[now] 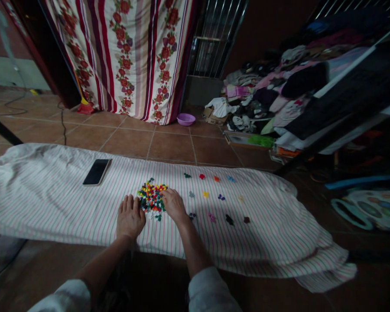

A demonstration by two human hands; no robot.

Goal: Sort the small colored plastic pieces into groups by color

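Note:
A heap of small colourful plastic pieces (152,198) lies on the striped cloth. My left hand (130,218) rests flat at the heap's left edge, its fingers stretched out and holding nothing. At the right edge of the heap, my right hand (174,205) has its fingertips drawn together among the pieces; anything between them is too small to make out. To the right lie small single-colour groups in rows, among them a red group (202,177), a yellow group (206,194), a pink group (211,217) and a black group (229,219).
A phone (97,172) lies on the striped cloth (52,190) left of the heap. Beyond, on the tiled floor, are a purple basin (186,119), a red dustpan (85,107) and a floral curtain (123,56). Piled clothes (260,95) stand at the right.

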